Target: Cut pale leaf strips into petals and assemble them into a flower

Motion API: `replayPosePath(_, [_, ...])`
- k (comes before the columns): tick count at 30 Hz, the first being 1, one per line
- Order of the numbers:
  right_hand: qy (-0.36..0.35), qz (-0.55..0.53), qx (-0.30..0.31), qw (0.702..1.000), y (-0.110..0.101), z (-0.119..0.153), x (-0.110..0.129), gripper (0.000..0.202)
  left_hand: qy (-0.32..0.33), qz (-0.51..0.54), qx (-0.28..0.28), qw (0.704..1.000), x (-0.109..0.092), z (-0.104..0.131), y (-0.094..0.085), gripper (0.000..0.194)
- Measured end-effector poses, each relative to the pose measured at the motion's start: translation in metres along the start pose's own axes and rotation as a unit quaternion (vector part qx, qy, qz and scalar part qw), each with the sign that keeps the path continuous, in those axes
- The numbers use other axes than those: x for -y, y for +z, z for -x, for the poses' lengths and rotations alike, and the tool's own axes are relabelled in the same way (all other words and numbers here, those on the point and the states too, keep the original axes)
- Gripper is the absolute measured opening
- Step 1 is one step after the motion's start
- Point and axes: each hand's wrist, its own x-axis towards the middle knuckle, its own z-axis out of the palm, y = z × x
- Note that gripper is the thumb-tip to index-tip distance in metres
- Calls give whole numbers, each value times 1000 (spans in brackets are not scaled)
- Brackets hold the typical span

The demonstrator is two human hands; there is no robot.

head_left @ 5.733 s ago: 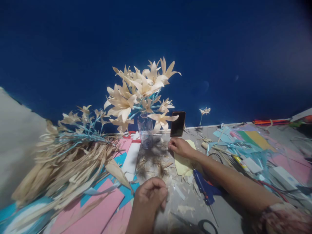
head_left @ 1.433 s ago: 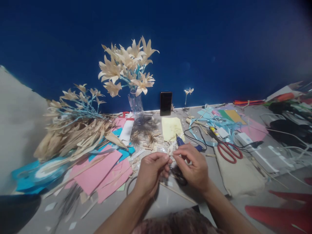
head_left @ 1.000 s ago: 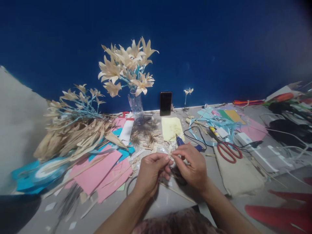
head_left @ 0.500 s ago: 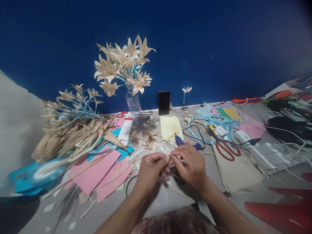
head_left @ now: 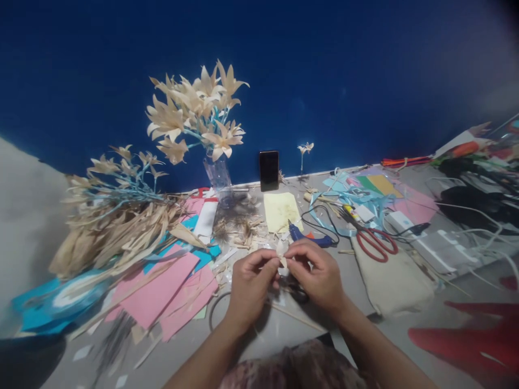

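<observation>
Between my two hands, low in the middle of the view, is a small cream petal piece [head_left: 281, 249]. My left hand [head_left: 253, 283] pinches its left side between thumb and fingertips. From the right, my right hand [head_left: 318, 275] pinches the same piece. Just behind the right hand lies a blue glue gun [head_left: 310, 237] with its cord. A yellow paper sheet [head_left: 281, 212] with specks on it lies beyond the fingers. Red-handled scissors [head_left: 377, 245] rest on a beige cloth [head_left: 391, 281] to the right.
Cream flowers [head_left: 194, 108] stand in a clear vase [head_left: 219, 181] at the back, beside an upright phone [head_left: 269, 170]. Dried husks [head_left: 109, 232] and pink sheets [head_left: 162, 283] cover the left. A white power strip [head_left: 425, 243] and ribbons lie right.
The small piece now shows wider between my fingertips, with a petal pointing up and another down. The view has shifted slightly; both hands still pinch.
</observation>
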Motion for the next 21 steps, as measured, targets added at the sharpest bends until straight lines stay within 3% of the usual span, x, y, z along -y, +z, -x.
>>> replayPosePath(6, [-28,-1,-11,1000,-4,4,-4,10,102,-69,-3,992,3,0,0,12])
replayPosePath(15, [-69,23,-14,997,-7,3,-1,12,104,-48,16,993,8,-1,-1,9])
replayPosePath(21, [-167,50,-22,984,-7,4,-1,21,121,-85,-3,989,4,1,0,8])
